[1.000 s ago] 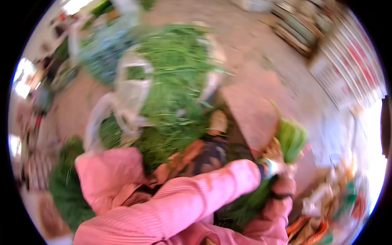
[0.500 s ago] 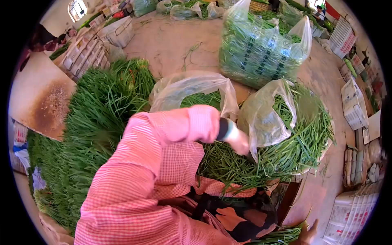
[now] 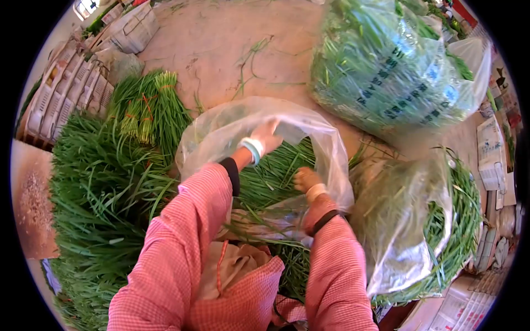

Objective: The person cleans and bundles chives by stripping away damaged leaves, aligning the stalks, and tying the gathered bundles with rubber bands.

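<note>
A clear plastic bag (image 3: 334,151) stands wide-mouthed at the centre, with loose green leafy stalks (image 3: 265,174) inside. Over the far left part of its mouth, my left hand (image 3: 266,138) is stretched out, fingers apart, with nothing visible in it. My right hand (image 3: 306,179) is above the stalks near the bag's right side, its fingers curled; what they hold, if anything, is hidden. Both wrists wear pale bands and dark cuffs over pink checked sleeves.
Tied green bundles (image 3: 146,110) lie beside a large leafy heap (image 3: 99,198) on the left. A full printed bag (image 3: 397,71) stands at the back right, another open bag (image 3: 386,215) at the right. White crates (image 3: 69,83) stand at the far left.
The view has swung back to the left. My left hand has moved from beside the right-hand bag to the central bag's mouth. My right hand has come up from the lower right, without the green bunch.
</note>
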`<move>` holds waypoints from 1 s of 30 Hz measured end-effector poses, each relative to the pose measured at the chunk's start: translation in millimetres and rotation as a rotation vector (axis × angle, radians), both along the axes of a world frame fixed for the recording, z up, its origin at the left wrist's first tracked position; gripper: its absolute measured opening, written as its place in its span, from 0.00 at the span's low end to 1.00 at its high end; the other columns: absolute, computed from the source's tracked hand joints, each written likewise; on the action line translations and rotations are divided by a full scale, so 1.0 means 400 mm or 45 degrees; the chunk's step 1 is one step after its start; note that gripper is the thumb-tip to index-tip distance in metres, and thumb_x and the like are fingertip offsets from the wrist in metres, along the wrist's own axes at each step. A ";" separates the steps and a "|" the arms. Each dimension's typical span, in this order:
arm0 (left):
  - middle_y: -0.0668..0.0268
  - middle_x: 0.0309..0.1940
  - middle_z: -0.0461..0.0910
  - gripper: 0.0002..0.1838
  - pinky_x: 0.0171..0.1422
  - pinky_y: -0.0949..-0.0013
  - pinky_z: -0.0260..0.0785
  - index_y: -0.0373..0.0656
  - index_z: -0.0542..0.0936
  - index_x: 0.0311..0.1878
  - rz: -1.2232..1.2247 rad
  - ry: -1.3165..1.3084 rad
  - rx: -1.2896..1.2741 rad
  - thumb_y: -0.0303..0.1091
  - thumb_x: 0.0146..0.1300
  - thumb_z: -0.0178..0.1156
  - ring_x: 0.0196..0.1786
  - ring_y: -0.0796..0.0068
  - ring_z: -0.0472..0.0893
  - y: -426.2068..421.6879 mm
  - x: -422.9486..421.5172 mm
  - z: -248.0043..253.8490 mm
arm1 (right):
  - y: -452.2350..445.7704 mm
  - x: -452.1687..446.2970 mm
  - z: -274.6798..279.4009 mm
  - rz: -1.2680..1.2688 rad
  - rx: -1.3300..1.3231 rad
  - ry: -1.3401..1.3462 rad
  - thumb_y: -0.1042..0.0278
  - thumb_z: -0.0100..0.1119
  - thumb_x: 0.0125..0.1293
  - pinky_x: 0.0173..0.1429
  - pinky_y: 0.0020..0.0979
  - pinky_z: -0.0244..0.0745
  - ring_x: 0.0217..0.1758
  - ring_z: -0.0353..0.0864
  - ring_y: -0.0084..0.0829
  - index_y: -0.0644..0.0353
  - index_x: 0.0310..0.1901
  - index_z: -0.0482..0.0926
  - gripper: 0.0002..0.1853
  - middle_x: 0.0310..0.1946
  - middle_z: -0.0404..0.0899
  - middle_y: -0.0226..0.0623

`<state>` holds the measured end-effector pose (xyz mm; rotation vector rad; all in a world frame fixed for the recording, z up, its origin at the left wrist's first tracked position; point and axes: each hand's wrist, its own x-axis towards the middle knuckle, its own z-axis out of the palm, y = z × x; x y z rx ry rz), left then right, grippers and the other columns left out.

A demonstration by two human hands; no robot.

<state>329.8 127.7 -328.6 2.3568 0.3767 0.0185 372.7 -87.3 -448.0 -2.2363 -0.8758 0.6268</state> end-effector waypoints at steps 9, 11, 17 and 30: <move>0.57 0.51 0.71 0.26 0.55 0.63 0.65 0.42 0.70 0.54 -0.864 0.119 0.811 0.38 0.49 0.57 0.50 0.60 0.74 -0.118 0.160 -0.170 | -0.097 0.178 0.196 -1.162 0.034 -0.490 0.62 0.41 0.63 0.50 0.39 0.67 0.43 0.75 0.48 0.65 0.43 0.76 0.17 0.38 0.77 0.52; 0.58 0.57 0.66 0.30 0.62 0.64 0.58 0.43 0.68 0.57 -0.885 0.152 0.908 0.40 0.48 0.58 0.58 0.62 0.67 -0.161 0.171 -0.162 | -0.093 0.166 0.204 -1.232 0.174 -0.551 0.62 0.42 0.62 0.52 0.39 0.66 0.45 0.74 0.49 0.66 0.44 0.75 0.17 0.40 0.76 0.53; 0.60 0.53 0.71 0.28 0.57 0.61 0.63 0.45 0.71 0.54 -0.766 0.363 0.778 0.43 0.46 0.59 0.54 0.60 0.71 -0.117 0.227 -0.328 | -0.085 0.126 0.218 -1.158 0.231 -0.378 0.63 0.47 0.61 0.56 0.38 0.62 0.51 0.70 0.48 0.67 0.47 0.72 0.18 0.46 0.73 0.55; 0.54 0.48 0.72 0.45 0.54 0.68 0.64 0.35 0.66 0.56 -0.348 0.556 -0.298 0.38 0.29 0.73 0.50 0.64 0.72 0.059 0.025 0.039 | -0.091 -0.169 0.331 -0.940 0.806 0.099 0.73 0.52 0.60 0.56 0.28 0.65 0.50 0.73 0.31 0.66 0.50 0.72 0.16 0.45 0.75 0.41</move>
